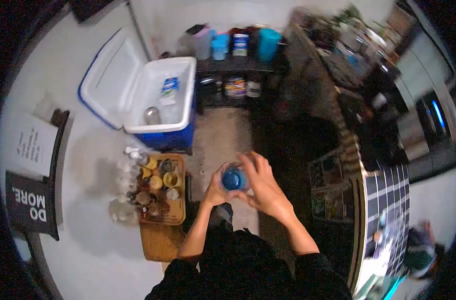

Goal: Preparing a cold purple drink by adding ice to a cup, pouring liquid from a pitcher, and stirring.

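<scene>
Between my two hands, in front of my body, is a small clear container with a round blue middle (233, 178). Motion blur hides whether the blue is a lid or its contents. My left hand (216, 189) wraps round its left side. On the other side, my right hand (262, 187) curves over its rim, fingers bent and thumb low against it. A wooden tray (180, 212) holding several bottles and jars with yellow and brown tops stands to the left of my hands.
Beyond the tray, a blue and white cooler (160, 135) stands with its lid up and bottles inside. A dark shelf (238, 65) carries cups and packages at the far wall. On the right are a cluttered counter (338, 65) and a black grid-patterned surface (388, 200).
</scene>
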A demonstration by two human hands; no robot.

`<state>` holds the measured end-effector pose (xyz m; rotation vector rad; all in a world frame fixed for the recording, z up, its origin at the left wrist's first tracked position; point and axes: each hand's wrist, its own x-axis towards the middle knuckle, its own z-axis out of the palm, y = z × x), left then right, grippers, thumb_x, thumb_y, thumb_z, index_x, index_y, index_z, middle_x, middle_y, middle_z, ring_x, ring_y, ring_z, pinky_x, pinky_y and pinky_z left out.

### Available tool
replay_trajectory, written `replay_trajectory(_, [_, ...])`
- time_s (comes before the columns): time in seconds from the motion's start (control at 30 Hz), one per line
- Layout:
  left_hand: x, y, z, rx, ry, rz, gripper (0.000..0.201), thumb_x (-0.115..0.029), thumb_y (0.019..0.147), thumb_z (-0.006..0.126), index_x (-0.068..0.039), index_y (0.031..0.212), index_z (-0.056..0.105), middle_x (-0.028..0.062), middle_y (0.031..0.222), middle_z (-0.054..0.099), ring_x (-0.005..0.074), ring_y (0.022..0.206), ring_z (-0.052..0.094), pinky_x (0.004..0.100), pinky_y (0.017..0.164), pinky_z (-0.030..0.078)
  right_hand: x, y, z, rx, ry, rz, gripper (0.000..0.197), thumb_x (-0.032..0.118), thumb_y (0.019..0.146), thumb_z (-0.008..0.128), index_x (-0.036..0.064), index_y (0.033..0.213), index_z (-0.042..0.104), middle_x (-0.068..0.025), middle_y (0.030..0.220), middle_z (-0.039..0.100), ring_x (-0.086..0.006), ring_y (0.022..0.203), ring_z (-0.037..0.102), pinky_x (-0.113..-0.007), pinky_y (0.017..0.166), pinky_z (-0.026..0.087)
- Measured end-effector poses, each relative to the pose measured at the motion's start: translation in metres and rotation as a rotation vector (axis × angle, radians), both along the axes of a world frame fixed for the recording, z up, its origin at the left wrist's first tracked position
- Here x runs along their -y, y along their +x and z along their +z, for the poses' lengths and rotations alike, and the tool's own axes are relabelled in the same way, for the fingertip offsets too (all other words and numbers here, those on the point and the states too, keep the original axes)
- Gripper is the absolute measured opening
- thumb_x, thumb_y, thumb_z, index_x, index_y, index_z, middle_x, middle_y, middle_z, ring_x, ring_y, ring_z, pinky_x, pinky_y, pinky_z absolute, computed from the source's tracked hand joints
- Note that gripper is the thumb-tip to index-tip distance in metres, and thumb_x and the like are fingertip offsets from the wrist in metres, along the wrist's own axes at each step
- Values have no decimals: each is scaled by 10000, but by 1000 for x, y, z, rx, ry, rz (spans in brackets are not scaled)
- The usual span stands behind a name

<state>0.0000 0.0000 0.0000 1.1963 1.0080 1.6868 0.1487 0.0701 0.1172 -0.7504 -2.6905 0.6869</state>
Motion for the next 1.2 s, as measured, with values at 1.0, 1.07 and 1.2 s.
replay_trajectory(1.0, [-89,-251,-47,-171,-554,1413,610,-167,631,839,-33,1147,544,144,1141,590,271,1054,586,389,913,465,-215,-627,-360,54,305,687,494,179,812,640,18,1250,478,-244,1238,483,-405,1114,495,-509,864,440])
replay_trajectory(1.07, [-94,-262,-31,-231,-622,1509,607,-160,625,840,-32,1140,545,151,1145,587,284,1061,583,397,914,466,-200,-625,-348,76,280,782,553,185,814,636,4,1294,431,-264,1261,451,-435,1137,468,-528,886,429])
replay_trajectory(1.2, [-118,-299,-32,-453,-583,1709,639,-177,614,846,-47,1154,530,146,1175,575,285,1093,562,404,932,458,-202,-628,-331,186,308,872,560,173,827,619,-3,1310,399,-279,1238,448,-420,1075,520,-501,849,470])
